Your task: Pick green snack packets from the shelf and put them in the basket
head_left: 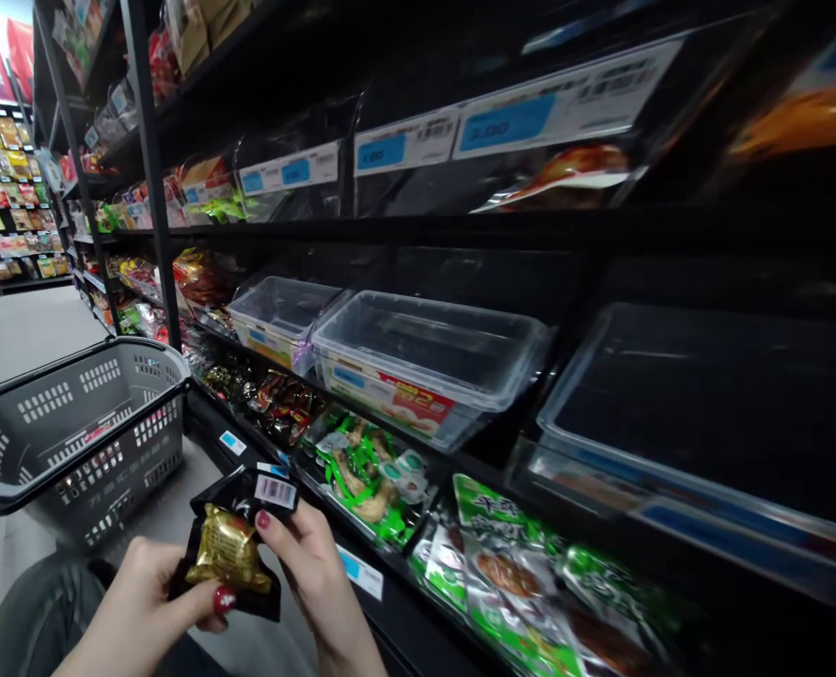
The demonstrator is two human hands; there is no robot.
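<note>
Between both of my hands is a small black and gold snack packet (228,550) with a white barcode label at its upper right corner. My left hand (160,592) grips its lower left side, thumb across the front. My right hand (308,559) pinches its right edge, the thumb near the barcode. The fingers behind the packet are hidden. To the left of my hands stands a grey shopping basket (118,475) with a black rim and handle, a little red and white showing inside. Just right of them, green snack packets (365,475) lie in a low shelf tray.
Clear plastic bins (432,338) line the shelf above. Silver and green packets (509,583) fill the low tray at the right, dark packets (280,400) the one farther left. A black shelf post (150,169) rises behind the basket. The aisle floor (26,324) runs away at the left.
</note>
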